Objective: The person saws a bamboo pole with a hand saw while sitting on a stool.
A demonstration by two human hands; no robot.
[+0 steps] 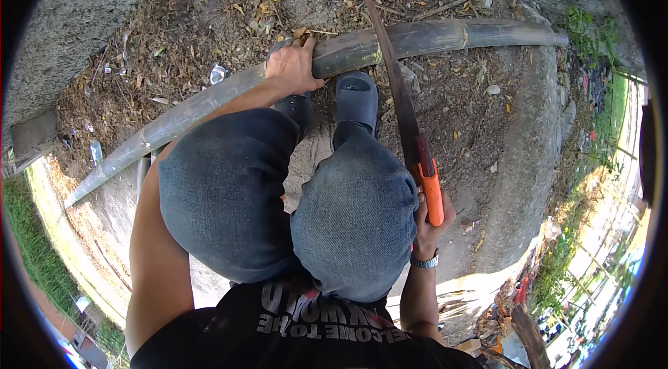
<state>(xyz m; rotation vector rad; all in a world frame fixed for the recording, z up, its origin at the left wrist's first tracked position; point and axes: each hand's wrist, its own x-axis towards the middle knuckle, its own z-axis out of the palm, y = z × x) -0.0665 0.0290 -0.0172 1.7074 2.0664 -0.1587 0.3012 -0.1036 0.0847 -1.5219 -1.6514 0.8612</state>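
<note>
A long, thick bamboo pole (424, 38) lies across the ground in front of my feet, running from the lower left to the upper right. My left hand (292, 66) presses down on it, fingers curled over its top beside a joint. In my right hand (433, 225) is the orange handle of a handsaw (401, 101), held at the right of my knee. Its dark blade points away from me and crosses over the bamboo, just right of a pale ring. Whether the teeth touch the pole I cannot tell.
My grey clogs (357, 99) stand close behind the pole. Dry leaves, twigs and litter cover the dirt, with a clear plastic bottle (96, 153) at the left. A rough concrete wall (76, 21) borders the far left. Green plants (591, 38) grow at the right.
</note>
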